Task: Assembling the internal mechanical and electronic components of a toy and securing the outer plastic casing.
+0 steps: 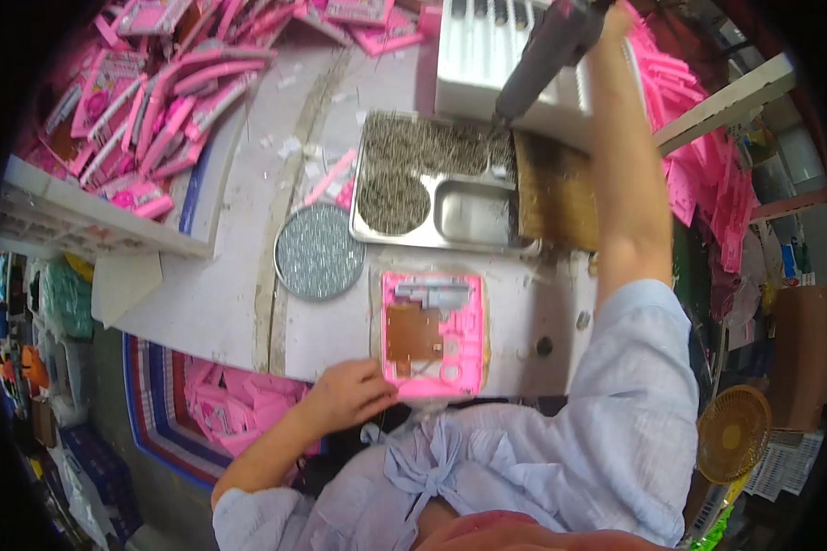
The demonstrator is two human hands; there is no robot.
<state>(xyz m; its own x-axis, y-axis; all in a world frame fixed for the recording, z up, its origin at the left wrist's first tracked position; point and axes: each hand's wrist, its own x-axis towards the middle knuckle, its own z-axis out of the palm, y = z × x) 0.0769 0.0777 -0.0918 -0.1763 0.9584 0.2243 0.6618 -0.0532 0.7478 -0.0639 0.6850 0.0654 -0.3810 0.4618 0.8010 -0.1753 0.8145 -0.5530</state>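
Observation:
My right hand (614, 26) is at the top of the view, closed around a dark electric screwdriver (547, 60). The tool slants down to the left, its tip over the far right part of a metal compartment tray (476, 241) heaped with small screws (418, 147). Close to my body lies a pink plastic casing (471, 354) with its inner side up, a brown board (413, 332) and grey parts inside. My left hand (351, 393) is at the casing's near left corner, fingers curled and pressed against its edge; the thumb is partly hidden.
A round grey dish (320, 253) of small metal pieces stands left of the tray. Pink toy-like units (156, 101) pile up at the far left. A white box (469, 64) stands behind the tray, with pink parts (708, 174) to the right. A bin of pink pieces (234, 404) sits below left.

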